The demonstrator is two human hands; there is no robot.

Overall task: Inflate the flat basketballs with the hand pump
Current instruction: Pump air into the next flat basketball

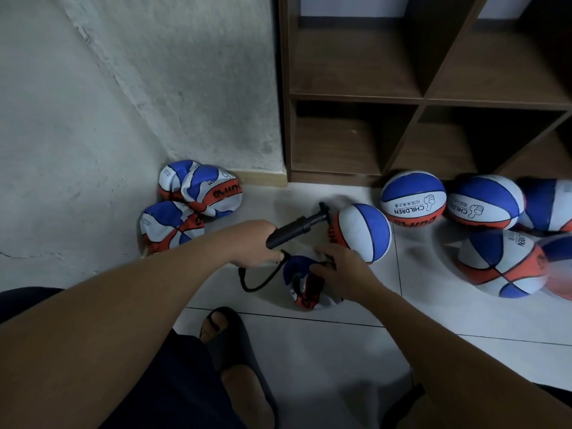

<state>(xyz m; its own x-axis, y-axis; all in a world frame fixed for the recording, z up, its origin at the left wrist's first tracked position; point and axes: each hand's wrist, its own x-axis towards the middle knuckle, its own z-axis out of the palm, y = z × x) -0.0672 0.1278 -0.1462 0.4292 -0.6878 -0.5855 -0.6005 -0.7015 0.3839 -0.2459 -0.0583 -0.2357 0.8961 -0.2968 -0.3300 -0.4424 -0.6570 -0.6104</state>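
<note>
Two hands low over tiled floor (325, 351); my left hand (255, 244) gripping black hand pump (294, 229) by barrel; my right hand (339, 272) curled on flat basketball (305, 287) (hose (257, 281) loops toward it); inflated ball (362, 232) just beyond; more flat ones (192, 202) in wall corner.

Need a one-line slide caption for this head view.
Left hand grips the hand pump; right hand holds a flat basketball on the floor.

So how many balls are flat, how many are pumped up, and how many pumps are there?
Flat balls: 4
Pumped-up balls: at least 5
Pumps: 1
Total: 10
</note>
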